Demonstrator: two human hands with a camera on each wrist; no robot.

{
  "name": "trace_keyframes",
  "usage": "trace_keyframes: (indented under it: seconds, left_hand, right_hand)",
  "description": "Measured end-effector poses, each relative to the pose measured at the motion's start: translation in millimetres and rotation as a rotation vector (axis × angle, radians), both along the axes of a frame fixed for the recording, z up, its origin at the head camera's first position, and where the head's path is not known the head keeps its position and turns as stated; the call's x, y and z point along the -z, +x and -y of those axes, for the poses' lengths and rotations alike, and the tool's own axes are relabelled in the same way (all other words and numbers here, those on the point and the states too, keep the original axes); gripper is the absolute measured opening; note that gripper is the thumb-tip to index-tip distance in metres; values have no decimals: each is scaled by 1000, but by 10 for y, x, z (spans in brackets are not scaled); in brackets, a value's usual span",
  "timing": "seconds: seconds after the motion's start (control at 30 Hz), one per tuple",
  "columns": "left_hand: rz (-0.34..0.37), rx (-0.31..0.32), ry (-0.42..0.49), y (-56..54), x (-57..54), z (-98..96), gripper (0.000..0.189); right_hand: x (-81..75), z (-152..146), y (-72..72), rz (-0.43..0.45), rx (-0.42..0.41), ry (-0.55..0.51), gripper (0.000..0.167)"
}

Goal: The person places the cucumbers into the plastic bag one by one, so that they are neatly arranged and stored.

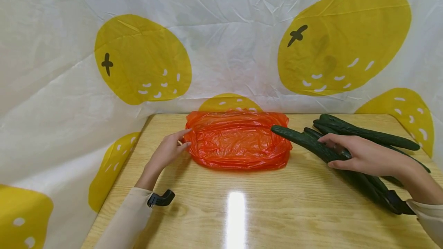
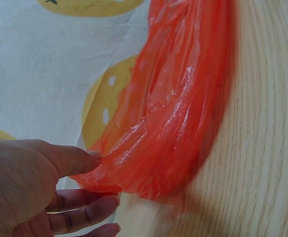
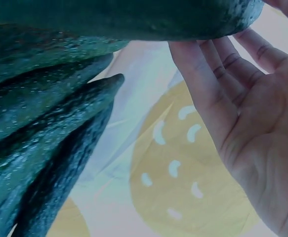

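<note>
A crumpled red plastic bag (image 1: 238, 141) lies on the table with its top gathered into a rim. My left hand (image 1: 169, 147) is at its left end, thumb and fingers apart. In the left wrist view, a fingertip touches the bag's edge, and other fingers (image 2: 87, 216) lie beside it. My right hand (image 1: 367, 155) reaches over a dark green cucumber (image 1: 301, 139) whose tip overlaps the bag's right end. In the right wrist view, straight fingers (image 3: 195, 79) stand against a cucumber (image 3: 134, 19), their tips hidden behind it.
More cucumbers (image 1: 373, 135) lie in a loose pile under and beyond the right hand. The wooden table (image 1: 194, 206) ends at a white cloth (image 1: 228, 60) printed with yellow fruit, which hangs behind and on the left.
</note>
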State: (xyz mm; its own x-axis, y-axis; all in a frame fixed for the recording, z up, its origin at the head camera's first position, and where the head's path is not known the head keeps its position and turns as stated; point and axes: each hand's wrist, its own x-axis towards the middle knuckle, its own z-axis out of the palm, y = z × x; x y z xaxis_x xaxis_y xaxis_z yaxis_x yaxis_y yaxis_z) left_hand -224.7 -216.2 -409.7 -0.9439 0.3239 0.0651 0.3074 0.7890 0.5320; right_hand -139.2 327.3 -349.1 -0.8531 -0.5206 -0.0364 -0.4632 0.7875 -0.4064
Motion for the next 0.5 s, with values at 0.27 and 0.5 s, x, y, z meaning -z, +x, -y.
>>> trace_keyframes:
  seconds: [0.27, 0.5]
  left_hand:
    - [13, -7, -1, -9, -21, -15, 53]
    - [10, -2, -6, -19, -9, -17, 52]
  right_hand:
    - [-104, 81, -109, -2, -44, -25, 56]
    - [-170, 193, -153, 17, -59, -46, 54]
